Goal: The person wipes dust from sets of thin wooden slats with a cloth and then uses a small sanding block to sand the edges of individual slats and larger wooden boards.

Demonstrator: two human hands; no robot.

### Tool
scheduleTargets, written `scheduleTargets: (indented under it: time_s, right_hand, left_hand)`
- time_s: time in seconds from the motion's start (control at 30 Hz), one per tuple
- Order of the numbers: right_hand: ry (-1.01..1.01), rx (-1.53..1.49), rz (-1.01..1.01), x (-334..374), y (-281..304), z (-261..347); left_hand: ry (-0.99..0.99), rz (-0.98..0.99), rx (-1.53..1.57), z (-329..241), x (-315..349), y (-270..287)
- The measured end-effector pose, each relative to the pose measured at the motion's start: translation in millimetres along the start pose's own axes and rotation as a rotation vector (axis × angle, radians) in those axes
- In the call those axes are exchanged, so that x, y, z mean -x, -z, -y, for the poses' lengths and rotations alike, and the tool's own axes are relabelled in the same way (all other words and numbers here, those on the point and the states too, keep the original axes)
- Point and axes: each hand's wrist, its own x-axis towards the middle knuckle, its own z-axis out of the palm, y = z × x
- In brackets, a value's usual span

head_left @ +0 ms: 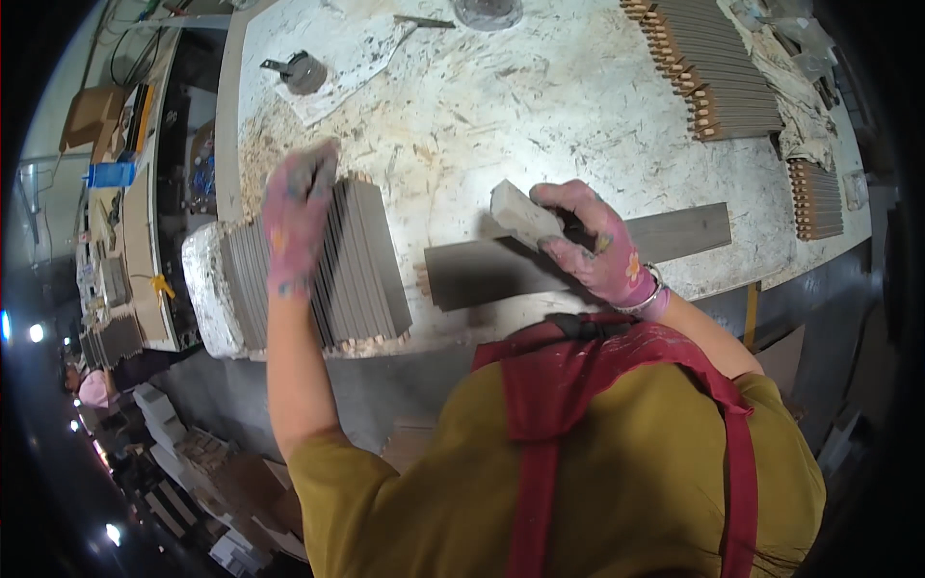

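In a pink glove smeared with grey, my right hand point(599, 241) grips a pale grey block point(523, 216), thumb and fingers round its right end. Beneath it a grey-brown wooden board point(491, 274) lies across the table, small pegs showing at its left end. My left hand point(301, 207), also gloved, hovers over or touches a row of similar boards point(371, 260) packed side by side with peg ends. Motion blurs this hand, and its fingertips are partly hidden, so I cannot tell whether it holds anything.
The boards on the left lean beside a white wrapped block point(207, 289) at the table edge. A dark cup point(306, 74) sits on a pale sheet at the back left. More pegged boards point(723, 72) and a crumpled cloth point(800, 106) occupy the right side. A clear container point(488, 12) stands at the back.
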Motion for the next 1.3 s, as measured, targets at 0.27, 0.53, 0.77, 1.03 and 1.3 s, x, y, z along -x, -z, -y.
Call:
scheduleTargets:
  time_s: [0.27,0.53,0.77,1.03,1.3]
  right_hand:
    - [0.006,-0.043,0.05,2,-3,-3]
    - [0.082,-0.013,0.062,6,-6,-5]
    - [0.051,-0.001,0.047,5,-6,-4]
    - [0.067,0.039,0.055,2,-5,-4]
    - [0.084,0.043,0.062,3,-4,-3]
  left_hand:
    - [0.186,0.087,0.143,-41,175,14]
    - [-0.103,0.11,-0.109,-72,180,-8]
    - [-0.159,0.08,-0.187,-71,176,-16]
    - [-0.144,0.276,-0.322,-82,163,-1]
    - [-0.164,0.271,-0.263,-79,159,2]
